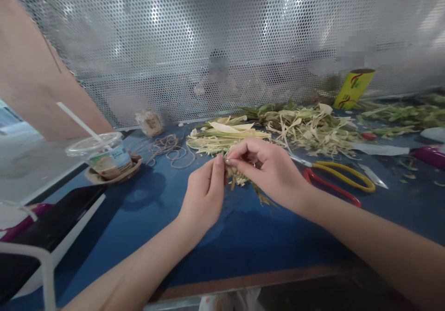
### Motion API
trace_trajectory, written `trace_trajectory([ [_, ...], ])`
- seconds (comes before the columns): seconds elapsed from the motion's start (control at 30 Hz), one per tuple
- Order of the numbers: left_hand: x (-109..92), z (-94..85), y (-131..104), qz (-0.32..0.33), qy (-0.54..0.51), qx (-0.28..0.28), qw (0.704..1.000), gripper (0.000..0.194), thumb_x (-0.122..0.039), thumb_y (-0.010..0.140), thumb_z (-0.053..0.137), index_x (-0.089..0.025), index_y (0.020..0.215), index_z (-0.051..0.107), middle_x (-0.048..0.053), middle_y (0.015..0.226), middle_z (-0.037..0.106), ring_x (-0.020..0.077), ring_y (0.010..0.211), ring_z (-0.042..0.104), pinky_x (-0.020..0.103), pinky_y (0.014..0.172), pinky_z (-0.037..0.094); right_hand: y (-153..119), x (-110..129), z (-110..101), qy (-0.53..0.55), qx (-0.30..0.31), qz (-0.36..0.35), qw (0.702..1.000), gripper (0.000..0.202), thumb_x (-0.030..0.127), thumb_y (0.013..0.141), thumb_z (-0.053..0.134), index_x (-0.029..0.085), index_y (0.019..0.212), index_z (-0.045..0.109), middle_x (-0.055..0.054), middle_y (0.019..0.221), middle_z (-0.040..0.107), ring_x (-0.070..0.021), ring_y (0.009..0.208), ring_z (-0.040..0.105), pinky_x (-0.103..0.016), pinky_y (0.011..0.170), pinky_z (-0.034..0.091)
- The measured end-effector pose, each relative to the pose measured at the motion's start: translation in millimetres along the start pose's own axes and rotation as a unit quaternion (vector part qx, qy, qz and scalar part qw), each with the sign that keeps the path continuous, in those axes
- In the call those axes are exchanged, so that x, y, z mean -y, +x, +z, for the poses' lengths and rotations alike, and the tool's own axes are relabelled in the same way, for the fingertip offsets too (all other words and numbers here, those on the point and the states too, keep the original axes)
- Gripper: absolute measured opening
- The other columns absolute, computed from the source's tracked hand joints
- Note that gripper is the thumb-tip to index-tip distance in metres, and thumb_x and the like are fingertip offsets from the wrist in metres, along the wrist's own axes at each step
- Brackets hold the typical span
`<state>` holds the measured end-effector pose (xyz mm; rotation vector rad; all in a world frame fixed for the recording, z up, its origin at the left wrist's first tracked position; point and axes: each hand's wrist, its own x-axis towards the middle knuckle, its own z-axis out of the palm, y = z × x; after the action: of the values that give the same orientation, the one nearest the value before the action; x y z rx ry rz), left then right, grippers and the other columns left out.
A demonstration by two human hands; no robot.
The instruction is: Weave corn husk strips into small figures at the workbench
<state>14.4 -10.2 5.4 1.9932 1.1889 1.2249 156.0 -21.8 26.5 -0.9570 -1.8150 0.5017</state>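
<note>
Both hands meet over the blue table [146, 218], pinching a small woven bundle of pale leaf strips [239, 177]. My left hand [205, 195] grips the bundle's left end with thumb and fingers closed. On the other side, my right hand [267, 167] curls over the top and right of it, fingers closed on the strips. Frayed strip ends stick out below the right hand. Most of the bundle is hidden under the fingers.
A stack of cut leaf strips [222, 137] and a loose pile of leaf scraps [313, 128] lie behind the hands. Red and yellow scissors [333, 179] sit to the right. Twine [170, 149], a lidded cup with straw [106, 155] and a yellow can [352, 88] stand before a perforated metal screen [222, 42].
</note>
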Motion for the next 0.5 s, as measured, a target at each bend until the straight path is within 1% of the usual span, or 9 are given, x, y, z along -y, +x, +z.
trace_trajectory([
  [0.1, 2.3, -5.0, -1.7, 0.066, 0.056, -0.018, 0.996, 0.035, -0.041, 0.089, 0.027, -0.019, 0.064, 0.039, -0.003, 0.054, 0.039, 0.0097, 0.049, 0.038, 0.023, 0.047, 0.031, 0.2, 0.1, -0.3, 0.009, 0.000, 0.007, 1.000, 0.007, 0.023, 0.081, 0.052, 0.019, 0.075, 0.054, 0.000, 0.075, 0.060, -0.0111, 0.070, 0.057, -0.022, 0.063, 0.046],
  [0.17, 1.4, -8.0, -3.6, 0.095, 0.085, -0.003, 0.992, 0.032, -0.041, 0.088, 0.030, -0.019, 0.065, 0.036, -0.005, 0.053, 0.038, 0.0091, 0.047, 0.038, 0.022, 0.046, 0.030, 0.5, 0.0, -1.2, 0.009, -0.005, 0.013, 1.000, 0.006, 0.021, 0.080, 0.052, 0.019, 0.075, 0.055, 0.000, 0.075, 0.060, -0.0109, 0.069, 0.057, -0.022, 0.062, 0.046],
  [0.23, -0.1, -9.3, -4.8, 0.101, 0.121, 0.010, 0.987, 0.030, -0.041, 0.084, 0.041, -0.020, 0.065, 0.035, -0.006, 0.051, 0.037, 0.0079, 0.044, 0.037, 0.021, 0.044, 0.029, 0.8, 0.0, -2.2, 0.012, -0.011, 0.018, 1.000, 0.005, 0.020, 0.079, 0.053, 0.018, 0.075, 0.055, 0.000, 0.074, 0.060, -0.0105, 0.068, 0.057, -0.021, 0.061, 0.046],
  [0.3, -1.2, -8.7, -4.7, 0.092, 0.138, 0.010, 0.986, 0.024, -0.039, 0.081, 0.047, -0.020, 0.071, 0.039, -0.006, 0.055, 0.042, 0.0075, 0.045, 0.039, 0.020, 0.043, 0.030, 1.1, 0.2, -2.9, 0.021, -0.013, 0.025, 0.999, 0.005, 0.019, 0.078, 0.053, 0.018, 0.074, 0.055, 0.000, 0.074, 0.061, -0.0098, 0.067, 0.057, -0.021, 0.060, 0.046],
  [0.4, -2.0, -6.5, -3.4, 0.101, 0.115, 0.035, 0.988, 0.014, -0.034, 0.085, 0.042, -0.020, 0.087, 0.041, -0.005, 0.062, 0.049, 0.0080, 0.049, 0.044, 0.018, 0.045, 0.034, 1.6, 0.1, -3.3, 0.028, -0.016, 0.035, 0.999, 0.005, 0.019, 0.078, 0.054, 0.017, 0.073, 0.056, 0.001, 0.073, 0.061, -0.0089, 0.064, 0.057, -0.020, 0.059, 0.047],
  [0.5, -3.7, -6.1, -2.3, 0.096, 0.124, 0.067, 0.985, 0.015, -0.031, 0.086, 0.039, -0.019, 0.093, 0.043, -0.003, 0.066, 0.052, 0.0087, 0.051, 0.046, 0.019, 0.047, 0.036, 2.2, -1.5, -3.7, 0.010, -0.031, 0.024, 0.999, 0.005, 0.018, 0.078, 0.054, 0.017, 0.073, 0.056, 0.001, 0.071, 0.061, -0.0088, 0.063, 0.057, -0.020, 0.058, 0.046],
])
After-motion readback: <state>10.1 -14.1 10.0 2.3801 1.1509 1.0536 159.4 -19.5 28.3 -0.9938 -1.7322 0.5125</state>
